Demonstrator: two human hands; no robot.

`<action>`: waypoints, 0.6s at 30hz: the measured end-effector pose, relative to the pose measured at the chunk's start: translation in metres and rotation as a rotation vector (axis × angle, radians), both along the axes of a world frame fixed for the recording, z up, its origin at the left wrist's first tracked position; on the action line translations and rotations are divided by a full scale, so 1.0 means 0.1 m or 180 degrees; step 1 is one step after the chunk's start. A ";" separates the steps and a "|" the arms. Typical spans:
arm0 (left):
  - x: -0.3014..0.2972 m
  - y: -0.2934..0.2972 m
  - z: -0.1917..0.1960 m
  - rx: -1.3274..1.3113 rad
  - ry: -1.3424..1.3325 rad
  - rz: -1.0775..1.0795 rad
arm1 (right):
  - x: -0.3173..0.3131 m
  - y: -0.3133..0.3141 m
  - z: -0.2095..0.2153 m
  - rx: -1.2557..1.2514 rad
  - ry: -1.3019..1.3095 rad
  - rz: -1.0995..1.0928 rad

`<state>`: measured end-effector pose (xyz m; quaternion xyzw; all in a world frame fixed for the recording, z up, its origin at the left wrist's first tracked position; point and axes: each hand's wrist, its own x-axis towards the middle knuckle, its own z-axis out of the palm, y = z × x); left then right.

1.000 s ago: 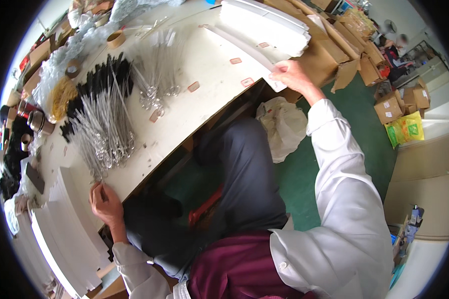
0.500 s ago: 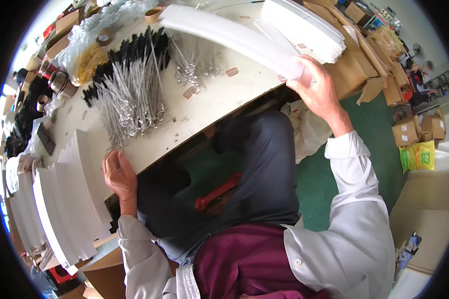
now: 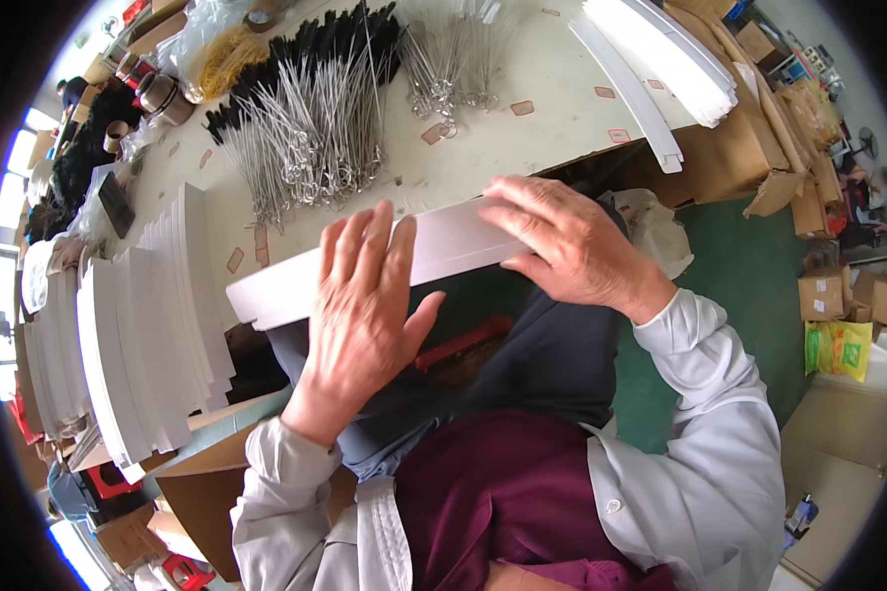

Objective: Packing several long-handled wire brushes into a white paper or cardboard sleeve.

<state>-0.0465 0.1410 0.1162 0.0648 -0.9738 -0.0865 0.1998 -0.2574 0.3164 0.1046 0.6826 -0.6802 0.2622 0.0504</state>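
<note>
A long, flat white card strip (image 3: 453, 241) with a notched left end lies across the near edge of the table, in front of me. My left hand (image 3: 360, 300) rests on its left part, fingers stretched out flat and thumb apart. At the right end my right hand (image 3: 586, 246) grips the strip, fingers over its far edge and thumb at the near one. Slight blur softens the right fingertips. Another single white strip (image 3: 626, 94) lies to the right on the table, beside a stack of white strips (image 3: 675, 64).
Thin wire-handled brushes with black bristles (image 3: 315, 128) lie heaped beyond my hands, with clear-bagged wire pieces (image 3: 443, 69) to their right. More white strips (image 3: 153, 335) stand fanned at the left. Cardboard boxes (image 3: 719, 163) flank the table's right; a metal flask (image 3: 163, 97) stands far left.
My right hand has brought the white strip from the far right down to the near table edge. My left hand has moved right from the table corner onto it.
</note>
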 end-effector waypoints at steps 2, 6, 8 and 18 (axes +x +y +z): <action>-0.09 -0.04 -0.10 0.0041 -0.0089 -0.0057 | 0.07 -0.10 -0.06 0.0000 -0.0086 0.0275; -0.14 -0.06 -0.26 0.0383 -0.0209 -0.0162 | 0.15 -0.20 -0.17 -0.0083 -0.0087 0.0380; -0.12 -0.05 -0.29 0.0381 -0.0262 -0.0054 | 0.16 -0.23 -0.20 -0.0098 0.0006 0.0300; 0.01 -0.08 -0.49 0.0033 -0.0137 0.0317 | 0.50 -0.26 -0.48 -0.0318 -0.0385 -0.0775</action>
